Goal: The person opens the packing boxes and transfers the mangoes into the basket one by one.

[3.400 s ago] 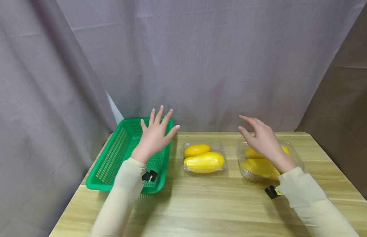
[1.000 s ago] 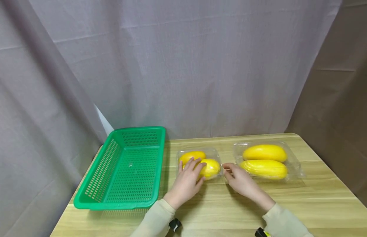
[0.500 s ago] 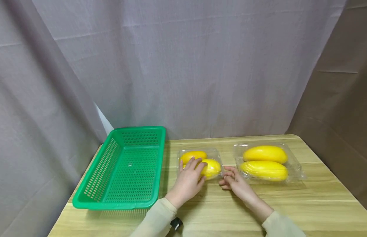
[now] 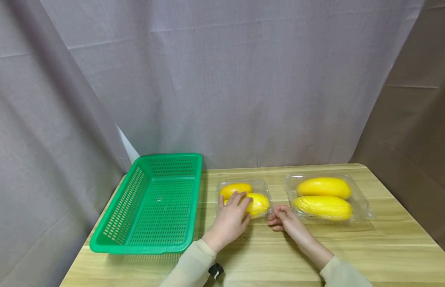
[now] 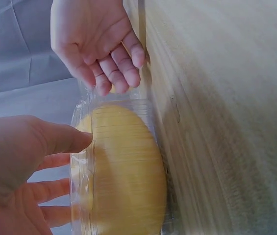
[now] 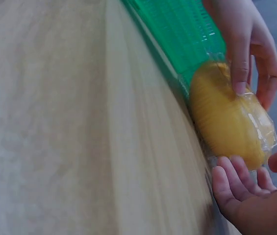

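A clear plastic clamshell box (image 4: 261,185) with two yellow oblong fruits (image 4: 257,204) sits mid-table. My left hand (image 4: 231,219) lies over its top, the thumb on the near side and the fingers bent across to the far side. In the left wrist view that thumb (image 5: 72,139) rests on the lid. My right hand (image 4: 288,223) is at the box's right end with fingers curled. Its thumb and fingertips close about the rim there, as the right wrist view shows with its fingers (image 6: 236,178) low and its thumb above. The box looks closed.
A green slotted plastic basket (image 4: 161,211) stands on the left of the wooden table (image 4: 265,259), with nothing in it but a small pale mark. Right of my right hand sits a second clear box (image 4: 359,195) with two larger yellow fruits. A grey curtain (image 4: 244,87) hangs behind.
Both hands came down from above the basket and second box to the middle box. Since then the left hand has stayed on it, while the right hand's fingers shifted slightly toward me along its right edge.
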Demonstrator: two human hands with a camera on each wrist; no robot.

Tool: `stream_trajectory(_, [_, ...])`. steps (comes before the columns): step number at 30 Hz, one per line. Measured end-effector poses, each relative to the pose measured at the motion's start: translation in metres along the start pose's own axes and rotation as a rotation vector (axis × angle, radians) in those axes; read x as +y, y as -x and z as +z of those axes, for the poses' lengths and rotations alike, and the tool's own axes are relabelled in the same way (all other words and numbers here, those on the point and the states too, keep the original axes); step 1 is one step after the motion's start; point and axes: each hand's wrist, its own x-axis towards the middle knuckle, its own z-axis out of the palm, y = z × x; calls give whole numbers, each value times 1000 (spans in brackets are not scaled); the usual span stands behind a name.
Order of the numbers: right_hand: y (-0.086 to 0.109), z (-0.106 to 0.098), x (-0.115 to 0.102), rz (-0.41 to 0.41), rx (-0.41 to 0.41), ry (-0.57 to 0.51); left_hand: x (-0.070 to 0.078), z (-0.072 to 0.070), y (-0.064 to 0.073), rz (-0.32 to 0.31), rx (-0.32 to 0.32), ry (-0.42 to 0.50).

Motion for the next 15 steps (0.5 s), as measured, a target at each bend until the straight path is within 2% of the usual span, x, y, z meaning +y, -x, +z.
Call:
stream_trajectory(7, [-2,-7,-1,6,-140,-30,0,1,1,1,16,-1])
stream_trajectory(15, [-5,-16,2,24,-241,-135,-2,6,1,6,31,-11])
